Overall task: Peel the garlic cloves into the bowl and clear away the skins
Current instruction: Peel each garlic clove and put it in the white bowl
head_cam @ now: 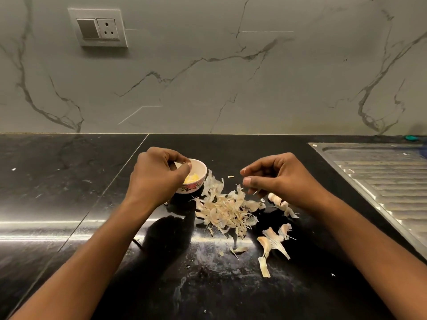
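A small white bowl (201,175) with a flower pattern stands on the black counter and holds yellowish peeled garlic cloves (191,179). My left hand (157,176) hovers over the bowl's left side with fingers and thumb curled together; whether it holds a clove is hidden. My right hand (279,176) is to the right of the bowl, its fingers curled, thumb and fingertips pinching a thin scrap of garlic skin (254,192). Below both hands lies a pile of papery skins (226,211). Unpeeled cloves (275,199) lie just under my right hand.
More loose skins (273,242) are scattered toward the front right of the counter (69,204). A steel sink drainboard (381,179) borders the right side. The marble wall behind carries a switch and socket plate (98,27).
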Tool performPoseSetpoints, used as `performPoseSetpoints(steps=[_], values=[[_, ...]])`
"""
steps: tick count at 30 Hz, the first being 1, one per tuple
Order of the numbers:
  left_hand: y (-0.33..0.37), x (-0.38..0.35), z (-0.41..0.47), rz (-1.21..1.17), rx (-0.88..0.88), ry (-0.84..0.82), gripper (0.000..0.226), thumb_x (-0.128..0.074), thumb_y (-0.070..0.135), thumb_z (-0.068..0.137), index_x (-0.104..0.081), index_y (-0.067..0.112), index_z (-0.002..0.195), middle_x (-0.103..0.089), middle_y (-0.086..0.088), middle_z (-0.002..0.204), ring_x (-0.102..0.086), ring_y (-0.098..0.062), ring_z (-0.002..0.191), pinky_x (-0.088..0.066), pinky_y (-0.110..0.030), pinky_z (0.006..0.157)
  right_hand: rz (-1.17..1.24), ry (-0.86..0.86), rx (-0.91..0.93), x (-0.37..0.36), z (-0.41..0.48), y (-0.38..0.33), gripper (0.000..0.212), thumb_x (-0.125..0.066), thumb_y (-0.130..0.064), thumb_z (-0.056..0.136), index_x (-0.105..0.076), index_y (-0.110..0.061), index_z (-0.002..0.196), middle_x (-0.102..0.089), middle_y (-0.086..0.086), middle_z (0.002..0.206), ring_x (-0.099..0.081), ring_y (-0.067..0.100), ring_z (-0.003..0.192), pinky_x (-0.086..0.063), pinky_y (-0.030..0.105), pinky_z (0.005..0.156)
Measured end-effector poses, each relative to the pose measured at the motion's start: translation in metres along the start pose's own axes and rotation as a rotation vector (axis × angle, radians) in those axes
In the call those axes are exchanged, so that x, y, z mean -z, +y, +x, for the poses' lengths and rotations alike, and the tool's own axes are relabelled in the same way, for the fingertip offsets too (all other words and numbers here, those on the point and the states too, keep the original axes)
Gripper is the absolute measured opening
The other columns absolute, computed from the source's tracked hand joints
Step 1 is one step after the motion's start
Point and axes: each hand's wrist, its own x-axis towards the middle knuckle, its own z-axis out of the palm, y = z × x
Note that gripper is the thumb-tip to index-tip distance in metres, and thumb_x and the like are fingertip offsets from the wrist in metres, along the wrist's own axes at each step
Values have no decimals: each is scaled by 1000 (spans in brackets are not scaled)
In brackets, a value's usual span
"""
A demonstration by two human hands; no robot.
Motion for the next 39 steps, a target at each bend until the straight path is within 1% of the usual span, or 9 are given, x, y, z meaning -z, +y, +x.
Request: performPoseSetpoints(steps=[4,6,8,10,13,18,28,33,39], values=[[26,-7,-18,-127,-99,-33,6,-79,24,93,-84,22,96,-64,11,56,-61,-7,53,-52,-22,56,-41,-136,-28,16,-3,-8,16,-83,-19,90,-82,-11,104,-81,9,87,-75,22,71,-63,34,67],[35,-16,-29,-202,-149,-106,6,-80,23,93,-82,24,87,-62,4,52,-59,-14,47,-54,-31,52,-78,-246,-42,26,-5,-10,15,-83,-19,90,-83,-9,102,-80,12,85,-72,21,69,-60,31,64],[40,-28,-39,-251,-174,-191,8,-81,24,92,-81,24,84,-59,-3,53,-52,-24,47,-48,-37,51,-101,-282,-43,36,-7,-10,14,-82,-16,91,-83,-8,102,-79,13,83,-71,21,67,-58,29,62],[42,-36,-47,-278,-192,-268,8,-82,27,92,-81,24,84,-58,-3,51,-45,-14,45,-40,-31,50,-130,-253,-37,43,-6,-8,12,-82,-14,92,-83,-8,102,-79,12,81,-71,20,67,-57,27,60],[44,-41,-54,-262,-232,-334,14,-81,32,92,-79,25,80,-55,6,49,-43,-4,45,-35,-19,52,-222,-150,-48,55,-3,1,7,-82,-14,92,-84,-11,98,-79,11,80,-72,20,68,-59,31,63],[43,-42,-54,-229,-247,-346,20,-77,38,94,-77,28,77,-56,4,50,-44,-4,46,-36,-22,52,-370,-74,-72,63,1,16,3,-83,-16,92,-85,-18,93,-78,0,75,-72,11,67,-59,31,63],[42,-42,-53,-225,-241,-333,15,-77,35,95,-80,27,83,-57,6,50,-46,-5,45,-37,-19,52,-475,-244,-113,62,1,19,19,-88,-16,86,-85,-28,100,-81,-11,93,-75,11,87,-60,30,82],[42,-42,-54,-229,-248,-324,12,-77,34,95,-80,26,86,-58,3,51,-47,-5,46,-39,-19,52,-419,-269,-117,64,-1,19,20,-90,-19,85,-83,-24,104,-81,-2,95,-77,20,92,-63,41,91],[41,-41,-53,-242,-246,-308,12,-77,35,95,-80,26,86,-57,5,51,-47,-6,45,-39,-19,51,-418,-333,-154,69,-3,18,13,-85,-32,90,-82,-27,102,-79,7,90,-72,33,91,-59,52,85]])
